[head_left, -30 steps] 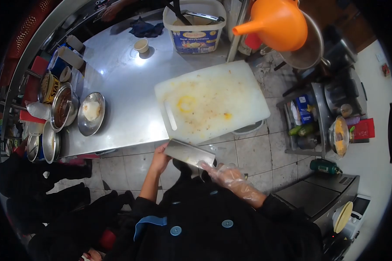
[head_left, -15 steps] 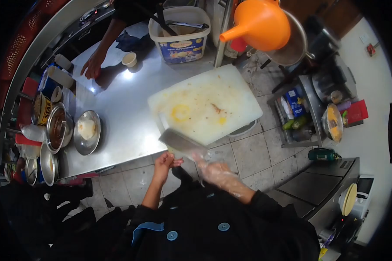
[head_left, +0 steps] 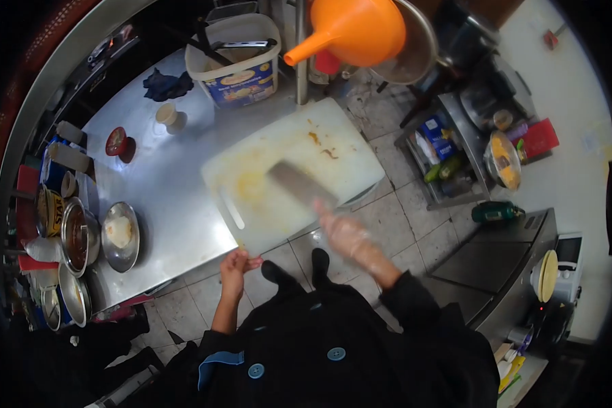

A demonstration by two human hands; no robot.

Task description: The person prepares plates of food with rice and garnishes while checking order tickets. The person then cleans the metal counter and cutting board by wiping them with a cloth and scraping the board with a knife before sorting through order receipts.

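Blurred by motion, a wide-bladed cleaver (head_left: 299, 182) is over the white cutting board (head_left: 285, 224), which has yellow stains and orange-brown scraps on it. Its handle is in my right hand (head_left: 350, 238), which wears a clear plastic glove and is closed round it. My left hand (head_left: 232, 268) is bare and close to the near corner of the board. Its fingers are loosely bent and somewhat apart, with nothing visible in them.
On the steel table (head_left: 177, 204) are a mayonnaise tub (head_left: 241, 85), a dark cloth (head_left: 168, 83), a pale cup (head_left: 166, 114), a small red bowl (head_left: 116, 141) and a metal dish (head_left: 121, 236) with white food. An orange funnel (head_left: 357, 30) is beyond the board.
The cleaver and my right hand have moved up from the board's near edge to over its surface. Another person's arm came over the table and left; a small red bowl now stands there.
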